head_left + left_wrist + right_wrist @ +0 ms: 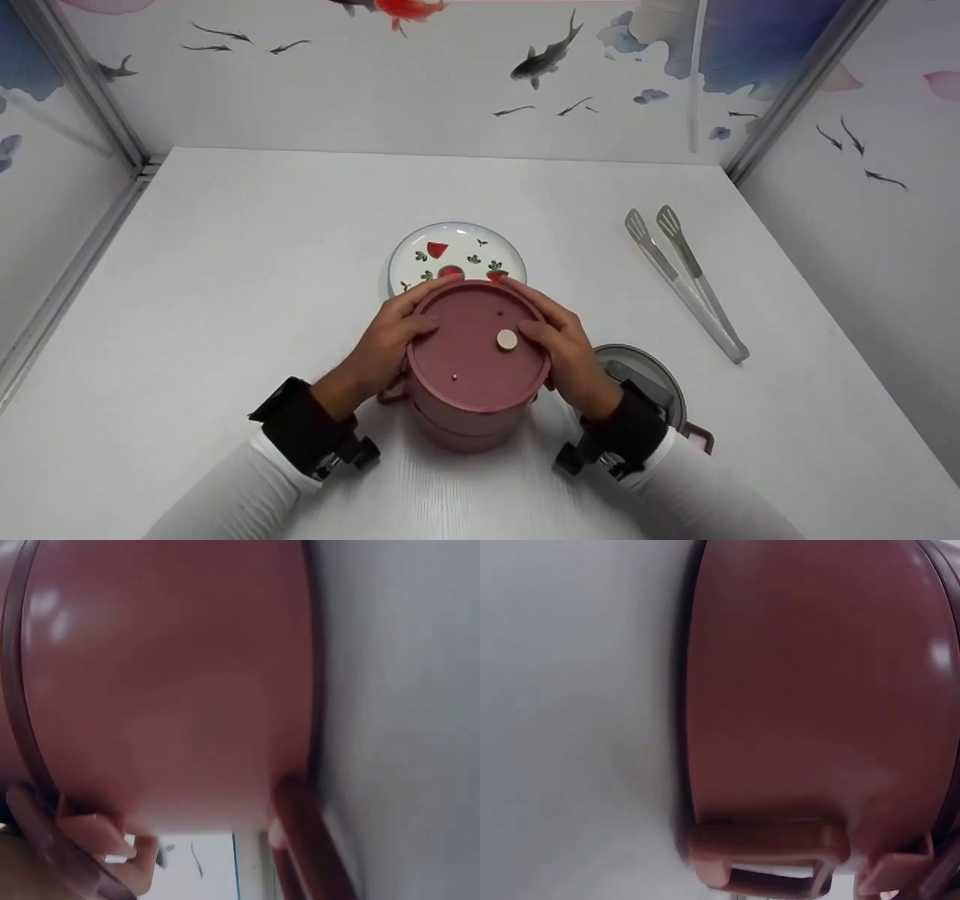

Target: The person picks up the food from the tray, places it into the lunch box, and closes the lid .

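A pink round lidded container [480,360] stands upright on the white table in front of me. Its lid [465,349] carries a small white round button. My left hand [386,341] holds the upper left side, thumb over the lid's edge. On the opposite side my right hand [566,352] grips the rim in the same way, its thumb beside the button. The wrist views show the smooth pink wall close up, with a side handle [769,844] low down and a clip [94,832] near the upper band, by the left hand's fingers.
Behind the container lies a white plate [457,240] with strawberry and leaf patterns, partly covered by it. Metal tongs [686,285] lie at the right. A grey round piece [645,360] with a pink handle sits partly under my right forearm. Patterned walls enclose the table.
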The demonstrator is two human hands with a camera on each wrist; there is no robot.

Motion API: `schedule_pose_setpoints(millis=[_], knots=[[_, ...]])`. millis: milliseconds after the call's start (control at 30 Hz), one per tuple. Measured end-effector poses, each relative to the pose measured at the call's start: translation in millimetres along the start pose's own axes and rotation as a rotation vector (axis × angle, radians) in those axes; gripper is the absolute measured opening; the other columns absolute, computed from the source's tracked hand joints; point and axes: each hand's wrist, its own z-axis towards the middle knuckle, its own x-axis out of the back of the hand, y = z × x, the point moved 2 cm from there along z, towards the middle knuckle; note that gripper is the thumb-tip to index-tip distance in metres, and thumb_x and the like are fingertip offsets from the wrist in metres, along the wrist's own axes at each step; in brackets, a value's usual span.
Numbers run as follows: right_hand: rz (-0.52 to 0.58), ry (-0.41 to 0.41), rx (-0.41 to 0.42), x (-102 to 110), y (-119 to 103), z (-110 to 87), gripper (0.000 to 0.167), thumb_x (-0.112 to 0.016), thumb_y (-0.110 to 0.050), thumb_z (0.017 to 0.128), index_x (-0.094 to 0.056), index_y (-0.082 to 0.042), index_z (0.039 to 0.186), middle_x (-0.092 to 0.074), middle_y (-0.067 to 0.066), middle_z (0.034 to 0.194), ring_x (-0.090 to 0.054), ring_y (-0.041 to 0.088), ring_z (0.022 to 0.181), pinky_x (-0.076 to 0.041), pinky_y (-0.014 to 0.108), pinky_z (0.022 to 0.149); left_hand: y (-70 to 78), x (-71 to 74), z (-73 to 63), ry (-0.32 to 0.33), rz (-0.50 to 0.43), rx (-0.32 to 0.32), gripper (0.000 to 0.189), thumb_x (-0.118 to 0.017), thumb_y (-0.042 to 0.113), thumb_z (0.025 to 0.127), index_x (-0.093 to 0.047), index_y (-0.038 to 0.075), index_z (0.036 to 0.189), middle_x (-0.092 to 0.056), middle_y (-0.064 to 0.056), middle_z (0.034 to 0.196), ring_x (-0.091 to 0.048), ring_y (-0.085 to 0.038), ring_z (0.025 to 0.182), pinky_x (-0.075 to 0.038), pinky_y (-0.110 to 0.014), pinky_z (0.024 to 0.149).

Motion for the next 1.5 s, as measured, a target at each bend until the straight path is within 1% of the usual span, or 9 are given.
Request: schedule_pose_setpoints(millis=[100,200,300,500,600,700,867,1133,1500], knots=[[0.028,0.015,0.04,-3,0,-1.5,0.052,-0.045,-0.007,0.104,-0.045,-0.003,0.156,-0.05,0.012,0.158,-0.07,0.014,0.089,-0.054,0.021,0.06,1.0,-2.4,-3.8,0.016,-0.018,-0.024,0.059,-0.043,0.005,0.099,-0.04,0.001,0.158,-0.053,-0.019,0.152,-0.054,-0.016,0.137,-0.048,-0.022,0.109],[0.059,0.029,0.061,-3,-2,-2.5,0.053,-0.044,-0.006,0.103,-0.046,-0.002,0.155,-0.052,0.01,0.157,-0.058,0.018,0.13,-0.056,0.022,0.092,1.5,-5.2,-3.0,0.031,-0.023,-0.058,0.06,-0.044,0.004,0.098,-0.039,-0.002,0.157,-0.052,-0.019,0.154,-0.052,-0.015,0.14,-0.045,-0.021,0.111],[0.083,0.03,0.077,-1,-4,-2.7,0.053,-0.043,-0.005,0.103,-0.045,-0.001,0.155,-0.055,0.007,0.155,-0.056,0.018,0.135,-0.051,0.025,0.107,1.9,-8.7,-1.1,0.042,-0.029,-0.108,0.057,-0.043,0.003,0.098,-0.043,-0.002,0.155,-0.05,-0.017,0.157,-0.049,-0.018,0.143,-0.042,-0.023,0.115],[0.111,0.029,0.088,0,-4,-3.4,0.054,-0.041,-0.004,0.103,-0.04,0.005,0.156,-0.056,0.006,0.152,-0.056,0.016,0.135,-0.051,0.026,0.108,-3.8,-10.9,-0.3,0.074,0.003,-0.215,0.04,-0.04,0.004,0.098,-0.065,-0.005,0.128,-0.054,-0.016,0.152,-0.044,-0.026,0.148,-0.035,-0.028,0.12],[0.115,0.04,0.084,0,-3,-3.7,0.054,-0.041,-0.005,0.103,-0.04,0.004,0.156,-0.058,0.005,0.149,-0.058,0.016,0.133,-0.051,0.026,0.106,-7.8,-10.1,0.3,0.096,0.022,-0.238,0.034,-0.041,0.007,0.096,-0.067,-0.005,0.113,-0.056,-0.016,0.15,-0.047,-0.028,0.145,-0.036,-0.029,0.119],[0.113,0.045,0.082,0,-2,-3.3,0.054,-0.042,-0.006,0.103,-0.039,0.005,0.156,-0.059,0.005,0.148,-0.058,0.016,0.131,-0.051,0.026,0.106,-11.0,-9.5,0.6,0.112,0.023,-0.255,0.031,-0.041,0.009,0.095,-0.067,-0.004,0.106,-0.057,-0.017,0.148,-0.049,-0.031,0.141,-0.039,-0.031,0.116],[0.135,0.044,0.083,-2,-1,-2.1,0.055,-0.039,-0.007,0.103,-0.036,0.008,0.156,-0.057,0.006,0.149,-0.057,0.017,0.133,-0.051,0.027,0.107,-15.7,-10.2,0.2,0.134,0.002,-0.27,0.033,-0.039,0.011,0.094,-0.065,-0.005,0.105,-0.055,-0.017,0.15,-0.046,-0.031,0.145,-0.039,-0.032,0.117],[0.143,0.041,0.082,-6,4,-1.3,0.054,-0.038,-0.008,0.104,-0.04,0.002,0.156,-0.056,0.01,0.149,-0.057,0.019,0.134,-0.051,0.028,0.107,-21.3,-9.8,-2.1,0.172,-0.02,-0.273,0.035,-0.038,0.01,0.091,-0.065,-0.006,0.107,-0.057,-0.015,0.149,-0.044,-0.031,0.147,-0.036,-0.032,0.12],[0.127,0.071,0.109,-12,13,-0.5,0.056,-0.034,-0.013,0.101,-0.045,-0.003,0.155,-0.056,0.012,0.148,-0.056,0.022,0.134,-0.05,0.029,0.11,-24.3,-7.5,-5.8,0.174,-0.032,-0.286,0.036,-0.039,0.013,0.091,-0.064,-0.006,0.11,-0.057,-0.017,0.145,-0.044,-0.032,0.145,-0.036,-0.033,0.12]])
